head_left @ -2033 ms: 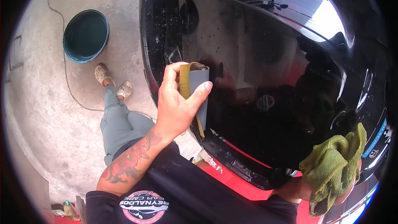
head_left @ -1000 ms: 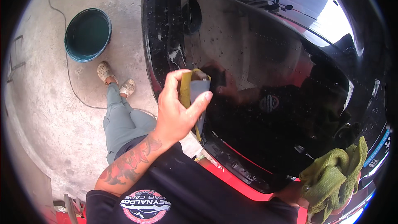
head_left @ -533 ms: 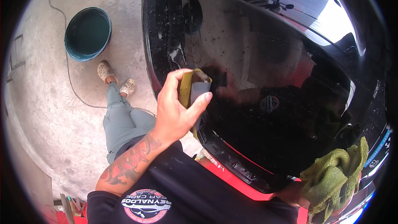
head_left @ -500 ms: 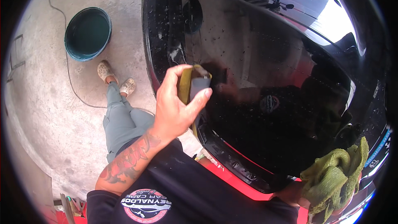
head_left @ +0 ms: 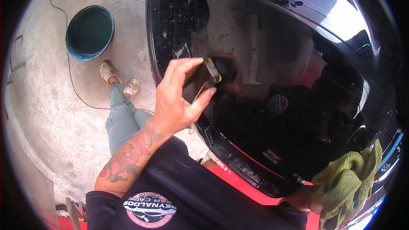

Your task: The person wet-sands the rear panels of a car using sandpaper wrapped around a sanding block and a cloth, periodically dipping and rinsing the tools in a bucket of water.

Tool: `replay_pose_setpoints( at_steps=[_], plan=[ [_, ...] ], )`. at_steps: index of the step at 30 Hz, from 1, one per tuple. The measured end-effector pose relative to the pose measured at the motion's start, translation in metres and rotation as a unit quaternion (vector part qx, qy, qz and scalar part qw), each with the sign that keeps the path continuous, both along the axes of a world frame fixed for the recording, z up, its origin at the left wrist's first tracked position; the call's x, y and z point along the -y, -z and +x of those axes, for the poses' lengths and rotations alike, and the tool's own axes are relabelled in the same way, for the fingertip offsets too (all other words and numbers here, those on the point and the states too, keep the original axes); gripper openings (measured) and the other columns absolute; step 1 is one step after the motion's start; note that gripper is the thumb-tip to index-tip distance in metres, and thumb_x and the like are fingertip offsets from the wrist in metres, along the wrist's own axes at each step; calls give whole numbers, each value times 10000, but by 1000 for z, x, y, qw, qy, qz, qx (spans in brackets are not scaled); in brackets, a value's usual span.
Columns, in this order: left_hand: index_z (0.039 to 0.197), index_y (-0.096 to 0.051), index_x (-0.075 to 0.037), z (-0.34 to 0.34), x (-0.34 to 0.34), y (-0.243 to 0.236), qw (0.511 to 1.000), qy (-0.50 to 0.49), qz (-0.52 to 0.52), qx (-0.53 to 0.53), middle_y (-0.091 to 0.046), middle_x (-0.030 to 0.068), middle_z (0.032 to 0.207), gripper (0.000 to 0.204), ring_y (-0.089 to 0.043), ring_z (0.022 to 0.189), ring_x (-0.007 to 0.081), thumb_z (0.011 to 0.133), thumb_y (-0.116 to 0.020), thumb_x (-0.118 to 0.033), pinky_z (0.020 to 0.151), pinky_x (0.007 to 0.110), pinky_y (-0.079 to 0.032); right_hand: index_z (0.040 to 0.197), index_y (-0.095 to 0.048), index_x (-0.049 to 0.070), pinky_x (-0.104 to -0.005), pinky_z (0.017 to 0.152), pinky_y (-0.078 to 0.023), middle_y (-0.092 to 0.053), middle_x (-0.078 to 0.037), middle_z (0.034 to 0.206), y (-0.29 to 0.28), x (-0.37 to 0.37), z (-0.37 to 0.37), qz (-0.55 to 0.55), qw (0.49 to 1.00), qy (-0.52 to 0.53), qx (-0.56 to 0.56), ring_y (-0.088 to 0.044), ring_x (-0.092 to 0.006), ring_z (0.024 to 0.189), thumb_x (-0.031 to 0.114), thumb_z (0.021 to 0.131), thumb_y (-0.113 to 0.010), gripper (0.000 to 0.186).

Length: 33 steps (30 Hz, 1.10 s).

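My left hand (head_left: 177, 96) grips a small dark block with yellow edges (head_left: 208, 71) between fingers and thumb; its exact kind is not clear. It is close to the glossy black car panel (head_left: 272, 72), which mirrors the hand and carries scattered water drops. I cannot tell whether block and panel touch. At the lower right, a bunched green towel (head_left: 347, 183) covers most of my right hand (head_left: 313, 202), which holds it beside the car. The right fingers are largely hidden.
A dark green round basin (head_left: 90, 33) with liquid stands on the concrete floor (head_left: 38, 115) at the left. A thin black cable (head_left: 70, 74) runs past it. My feet in beige clogs (head_left: 108, 71) are between basin and car. Something red (head_left: 255, 191) lies below the car's edge.
My left hand has shifted slightly up and turned the block, so a dark face shows where grey and yellow sides were visible. The towel has moved slightly right.
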<state>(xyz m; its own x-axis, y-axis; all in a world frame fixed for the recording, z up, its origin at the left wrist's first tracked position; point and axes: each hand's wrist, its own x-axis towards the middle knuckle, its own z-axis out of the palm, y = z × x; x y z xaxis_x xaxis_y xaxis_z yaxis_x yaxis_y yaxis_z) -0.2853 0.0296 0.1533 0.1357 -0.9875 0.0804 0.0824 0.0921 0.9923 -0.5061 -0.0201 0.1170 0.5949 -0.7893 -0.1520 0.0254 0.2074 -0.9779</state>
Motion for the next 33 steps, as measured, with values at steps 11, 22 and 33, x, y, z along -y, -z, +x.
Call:
replay_pose_setpoints(
  at_steps=[11,22,33],
  plan=[
    [1278,-563,-24,-3,1,5,1000,7,-3,-13,-604,133,1134,536,-636,1038,264,790,-779,-66,915,345,-498,1420,-391,16,-367,1083,-417,-552,-109,1349,0,12,3,10,1000,8,22,-544,-195,1261,364,813,-807,813],
    [1270,-580,-19,94,-49,20,991,107,44,68,-613,142,1139,539,-649,1022,275,768,-774,-35,884,354,-524,1355,-486,13,-389,1023,-452,-570,-151,1280,-224,-50,56,-418,790,88,-439,-567,-251,1190,231,750,-808,719],
    [1139,-659,61,303,-3,104,901,327,186,-215,-589,137,1210,694,-565,1180,284,693,-818,-446,1012,410,-435,1273,-580,11,-390,963,-476,-579,-173,1192,-63,-62,254,-367,769,319,-414,-586,-287,1111,48,647,-759,652]
  ],
)
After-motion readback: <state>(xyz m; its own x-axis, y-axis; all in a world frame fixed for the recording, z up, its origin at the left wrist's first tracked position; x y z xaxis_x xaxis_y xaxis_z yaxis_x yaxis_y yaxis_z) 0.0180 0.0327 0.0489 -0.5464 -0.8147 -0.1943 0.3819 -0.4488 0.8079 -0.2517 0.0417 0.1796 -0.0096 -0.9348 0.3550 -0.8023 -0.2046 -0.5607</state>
